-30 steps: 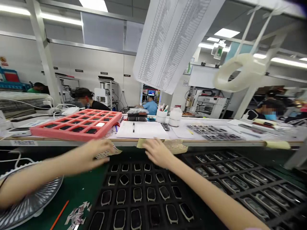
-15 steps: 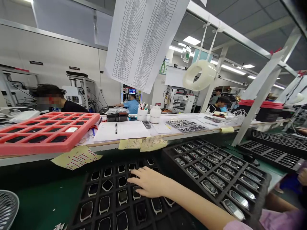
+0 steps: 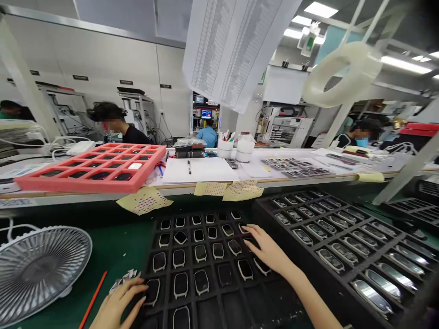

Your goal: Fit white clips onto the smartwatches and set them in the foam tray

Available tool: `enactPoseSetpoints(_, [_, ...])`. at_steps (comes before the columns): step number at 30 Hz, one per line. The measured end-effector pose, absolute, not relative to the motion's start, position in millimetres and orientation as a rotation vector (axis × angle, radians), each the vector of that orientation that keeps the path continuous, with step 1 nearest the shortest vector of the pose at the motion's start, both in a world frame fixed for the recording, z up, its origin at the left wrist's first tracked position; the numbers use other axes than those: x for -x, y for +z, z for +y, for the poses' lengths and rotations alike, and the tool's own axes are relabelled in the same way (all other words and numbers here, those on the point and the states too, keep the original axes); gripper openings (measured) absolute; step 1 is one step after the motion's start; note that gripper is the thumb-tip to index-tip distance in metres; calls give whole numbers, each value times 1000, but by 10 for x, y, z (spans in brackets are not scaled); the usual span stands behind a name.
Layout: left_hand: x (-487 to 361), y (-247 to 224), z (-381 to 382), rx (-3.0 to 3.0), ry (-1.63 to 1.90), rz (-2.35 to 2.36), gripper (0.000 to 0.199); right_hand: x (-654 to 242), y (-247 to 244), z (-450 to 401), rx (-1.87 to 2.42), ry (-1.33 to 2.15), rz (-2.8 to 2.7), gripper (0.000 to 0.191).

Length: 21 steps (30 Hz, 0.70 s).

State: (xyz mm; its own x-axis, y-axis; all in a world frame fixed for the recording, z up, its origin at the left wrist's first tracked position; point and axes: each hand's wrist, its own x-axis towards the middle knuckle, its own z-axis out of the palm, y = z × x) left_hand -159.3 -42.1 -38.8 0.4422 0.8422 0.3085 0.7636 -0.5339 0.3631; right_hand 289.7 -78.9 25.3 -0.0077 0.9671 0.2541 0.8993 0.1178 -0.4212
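A black foam tray [image 3: 236,301] holds rows of square smartwatch cases with dark screens, several of its front slots bare. My right hand [image 3: 270,253] lies over the tray's right side, fingers stretched out. Its fingertips reach a smartwatch case [image 3: 243,228] in the right-hand column; whether they press on it I cannot tell. At the tray's left edge is my left hand [image 3: 118,304], fingers apart and slightly curved. Those fingertips are beside another smartwatch case [image 3: 151,292], and nothing shows in that hand.
Right of it stands a second black tray [image 3: 298,256] with shiny watch housings. A grey fan [image 3: 44,269] and a red stick [image 3: 93,299] lie left on the green mat. On the shelf above are a pink foam tray [image 3: 137,180], paper [image 3: 206,171] and a white pen cup [image 3: 225,149].
The view has turned left and tilted down. My left hand has come into view at the tray's left edge. My right hand has shifted from the tray's middle toward its right side.
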Motion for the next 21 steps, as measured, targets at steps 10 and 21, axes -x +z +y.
enactPoseSetpoints(10, [871, 113, 616, -2634, 408, 1374, 33, -2810, -171, 154, 1674, 236, -1919, 37])
enactPoseSetpoints(21, [789, 104, 1537, -2625, 66, 1279, 41, -2614, -453, 339, 1509, 534, -1658, 56])
